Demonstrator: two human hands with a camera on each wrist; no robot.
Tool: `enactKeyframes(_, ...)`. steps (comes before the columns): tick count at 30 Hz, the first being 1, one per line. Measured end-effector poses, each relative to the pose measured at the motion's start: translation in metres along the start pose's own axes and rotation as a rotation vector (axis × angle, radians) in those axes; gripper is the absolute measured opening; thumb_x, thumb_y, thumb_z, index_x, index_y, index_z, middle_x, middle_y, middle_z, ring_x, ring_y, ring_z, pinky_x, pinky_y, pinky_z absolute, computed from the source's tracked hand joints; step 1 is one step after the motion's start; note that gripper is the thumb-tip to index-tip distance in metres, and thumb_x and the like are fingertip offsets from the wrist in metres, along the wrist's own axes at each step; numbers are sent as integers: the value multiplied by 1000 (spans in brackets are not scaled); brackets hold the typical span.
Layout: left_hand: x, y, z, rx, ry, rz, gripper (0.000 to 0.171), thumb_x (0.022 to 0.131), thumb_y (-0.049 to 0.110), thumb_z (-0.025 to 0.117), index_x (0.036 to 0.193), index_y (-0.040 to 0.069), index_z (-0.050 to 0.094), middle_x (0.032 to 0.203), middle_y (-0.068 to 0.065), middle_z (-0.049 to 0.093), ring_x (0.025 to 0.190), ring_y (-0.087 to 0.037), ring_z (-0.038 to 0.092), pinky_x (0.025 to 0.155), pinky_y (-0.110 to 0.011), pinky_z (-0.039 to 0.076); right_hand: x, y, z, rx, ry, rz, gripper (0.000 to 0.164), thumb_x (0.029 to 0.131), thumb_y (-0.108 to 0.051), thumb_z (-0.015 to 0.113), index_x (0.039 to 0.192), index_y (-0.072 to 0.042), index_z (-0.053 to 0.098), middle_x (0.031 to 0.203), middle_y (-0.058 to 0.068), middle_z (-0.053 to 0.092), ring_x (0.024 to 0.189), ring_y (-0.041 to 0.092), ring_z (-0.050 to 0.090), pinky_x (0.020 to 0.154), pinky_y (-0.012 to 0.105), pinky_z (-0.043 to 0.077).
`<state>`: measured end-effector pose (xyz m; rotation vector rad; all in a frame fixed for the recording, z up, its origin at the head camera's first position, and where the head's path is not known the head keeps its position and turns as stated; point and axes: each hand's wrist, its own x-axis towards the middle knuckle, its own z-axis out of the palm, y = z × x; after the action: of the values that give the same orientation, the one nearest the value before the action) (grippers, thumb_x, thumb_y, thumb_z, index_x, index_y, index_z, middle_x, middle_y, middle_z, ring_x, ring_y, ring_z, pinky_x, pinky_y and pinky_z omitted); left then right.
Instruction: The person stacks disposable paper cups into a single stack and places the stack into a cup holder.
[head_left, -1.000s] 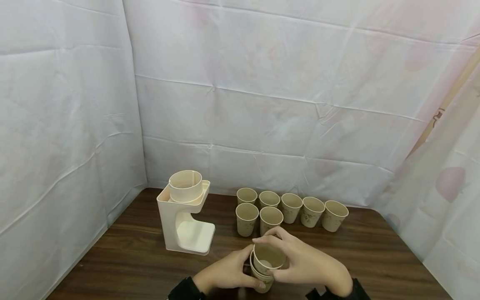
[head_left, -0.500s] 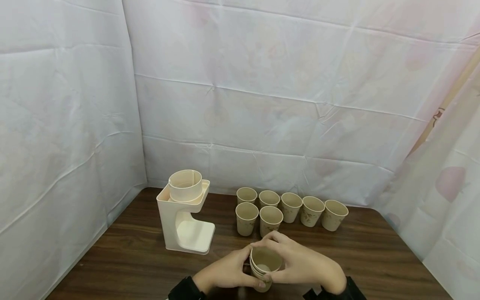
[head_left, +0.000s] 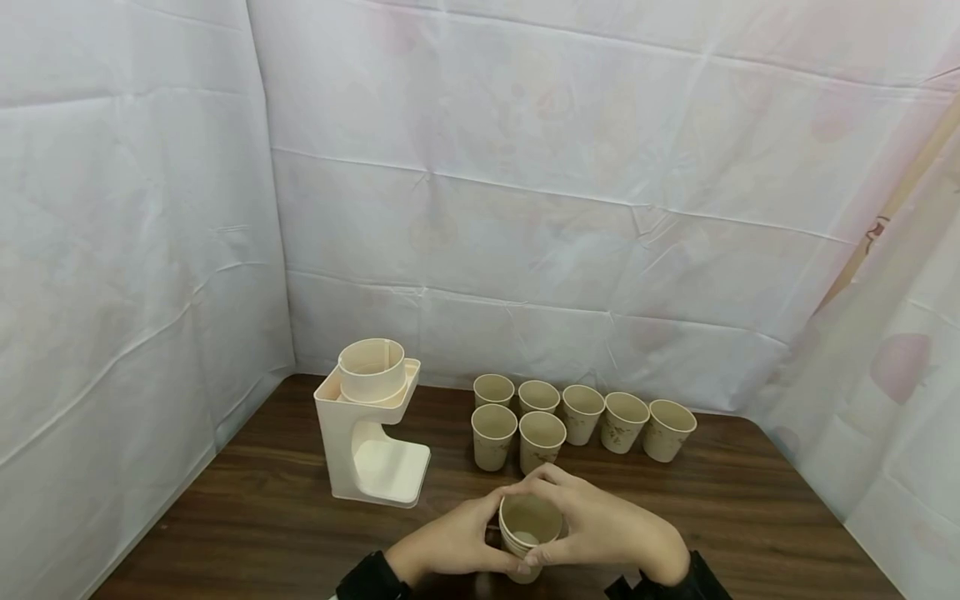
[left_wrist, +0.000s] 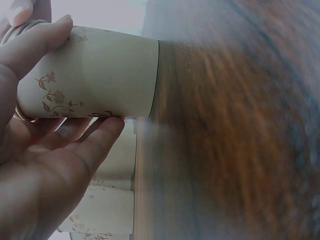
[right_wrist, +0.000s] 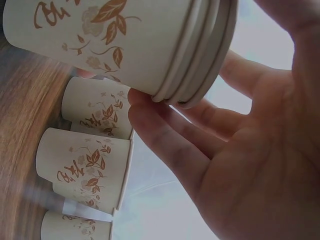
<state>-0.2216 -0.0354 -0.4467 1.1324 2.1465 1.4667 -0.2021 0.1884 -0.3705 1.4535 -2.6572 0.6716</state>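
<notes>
A stack of nested beige paper cups [head_left: 531, 518] stands upright near the table's front, printed with brown flowers. My left hand [head_left: 461, 537] grips the stack from the left, thumb on the near side and fingers round the far side. From the right, my right hand [head_left: 603, 527] holds the rims, thumb on the near edge and fingers on the far edge. Several stacked rims show in the right wrist view, with the fingers [right_wrist: 165, 130] right against them. In the left wrist view the outer cup's wall [left_wrist: 115, 75] fills the grasp, its base close over the wood.
Behind the hands, paper cups stand in a back row [head_left: 625, 425] with two more in front [head_left: 492, 437]. A cream stand with a round holder [head_left: 371, 371] is at the left. White cloth [head_left: 450, 242] hangs behind the dark wooden table [head_left: 247, 517].
The top cup, held by my right hand, has moved down and slightly left into the stack, its rim now close over the others. My left hand has stayed round the stack.
</notes>
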Motion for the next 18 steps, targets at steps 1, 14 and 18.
enactKeyframes(1, 0, 0, 0, -2, -1, 2, 74, 79, 34, 74, 139, 23, 32, 123, -1, 57, 105, -10, 55, 86, -23, 50, 0, 0, 0, -1, 0, 0, 64, 80, -48, 68, 135, -24, 45, 119, -4, 50, 105, 11, 51, 86, 36, 51)
enactKeyframes(14, 1, -3, 1, 11, 7, 15, 75, 79, 32, 74, 140, 23, 31, 123, -3, 57, 104, -11, 55, 86, -24, 50, 0, 0, 1, 4, -10, 18, 63, 80, -48, 68, 135, -25, 45, 121, -5, 49, 108, 11, 50, 87, 36, 50)
enactKeyframes(18, 1, -3, 1, 7, 7, 14, 76, 79, 31, 74, 140, 23, 31, 123, -3, 57, 105, -11, 55, 86, -23, 50, 0, 0, 1, 2, -13, 7, 63, 81, -47, 68, 135, -24, 45, 122, -4, 50, 108, 11, 50, 87, 36, 51)
